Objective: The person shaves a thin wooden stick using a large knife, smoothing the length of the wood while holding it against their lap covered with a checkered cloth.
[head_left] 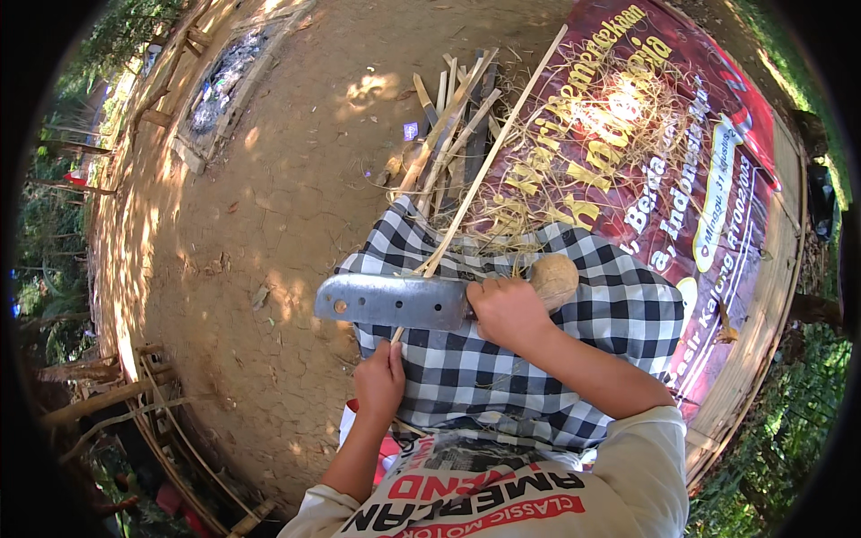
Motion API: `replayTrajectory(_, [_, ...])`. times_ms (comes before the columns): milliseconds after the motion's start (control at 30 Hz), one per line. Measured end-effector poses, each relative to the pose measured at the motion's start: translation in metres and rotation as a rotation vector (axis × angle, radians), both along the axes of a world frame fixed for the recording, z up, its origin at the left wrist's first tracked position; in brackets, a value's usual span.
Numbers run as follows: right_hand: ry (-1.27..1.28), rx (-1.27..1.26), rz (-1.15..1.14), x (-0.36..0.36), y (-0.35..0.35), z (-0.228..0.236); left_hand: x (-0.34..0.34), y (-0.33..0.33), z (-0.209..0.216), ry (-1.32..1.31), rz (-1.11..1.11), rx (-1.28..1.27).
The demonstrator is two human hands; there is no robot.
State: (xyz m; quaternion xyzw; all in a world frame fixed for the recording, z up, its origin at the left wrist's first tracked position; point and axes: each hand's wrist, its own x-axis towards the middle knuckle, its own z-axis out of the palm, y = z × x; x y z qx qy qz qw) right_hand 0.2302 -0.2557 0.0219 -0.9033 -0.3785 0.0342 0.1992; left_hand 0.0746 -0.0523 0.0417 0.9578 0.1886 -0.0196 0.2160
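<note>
My right hand (508, 312) is closed round the handle of a broad cleaver (386, 300). Its grey blade has several round holes and points left over my lap, and the handle ends in a bulky pale wooden knob (554, 280). A long, thin bamboo strip (489, 170) runs from the far side toward me and passes beneath the blade. My left hand (381, 379) pinches the near end of the strip just below the blade. Where the blade meets the strip, the contact is hidden. A black-and-white checked cloth (574, 354) covers my lap under both hands.
Split bamboo pieces (448, 134) lie piled on the bare earth (296, 179) ahead. Curly shavings (601, 117) are heaped on a dark red printed banner (664, 260) to the right, spread over a bamboo platform (749, 359). A framed ash pit (224, 90) lies far left.
</note>
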Motion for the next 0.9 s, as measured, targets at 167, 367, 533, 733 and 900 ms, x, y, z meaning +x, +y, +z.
replayTrajectory(167, [-0.020, -0.103, -0.207, 0.072, -0.047, 0.010, 0.004, 0.000, 0.004, -0.020, -0.012, -0.006])
replayTrajectory(367, [-0.011, -0.124, -0.231, 0.040, -0.035, 0.003, 0.007, -0.001, 0.003, -0.022, -0.003, -0.028])
replayTrajectory(533, [-0.056, -0.072, -0.001, 0.019, -0.002, 0.009, 0.001, 0.003, -0.002, -0.013, -0.014, 0.009])
replayTrajectory(733, [-0.073, -0.110, -0.264, 0.086, -0.058, 0.014, 0.006, 0.002, 0.003, -0.026, -0.039, -0.012])
replayTrajectory(900, [-0.037, -0.127, -0.277, 0.063, -0.049, -0.001, 0.009, 0.004, 0.000, -0.010, -0.050, -0.005])
